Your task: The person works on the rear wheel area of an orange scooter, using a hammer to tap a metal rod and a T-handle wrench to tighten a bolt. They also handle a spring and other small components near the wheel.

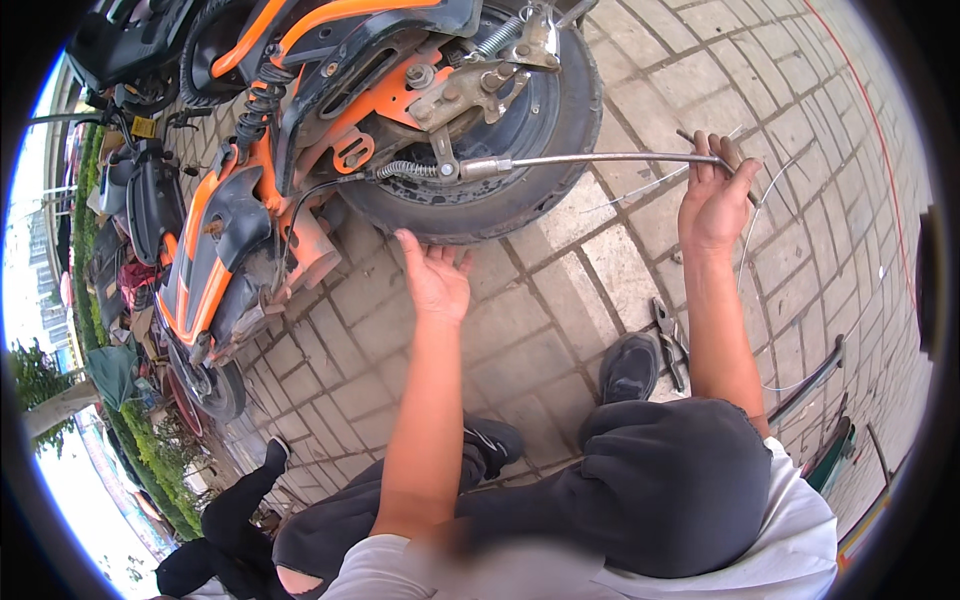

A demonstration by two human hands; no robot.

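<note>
Right hand [716, 195], upper right of frame, closed around far end of metal rod [610, 158]. Rod running leftward, horizontally, to wheel [500, 120] at top centre. Left hand [435, 280] open, fingers spread, below tyre, probably touching nothing.

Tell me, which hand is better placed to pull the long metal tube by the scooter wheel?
Probably the right hand: it is already closed around the far end of the metal tube running out from the rear wheel. The left hand is open, fingers spread, beside the tyre, off the tube.
</note>
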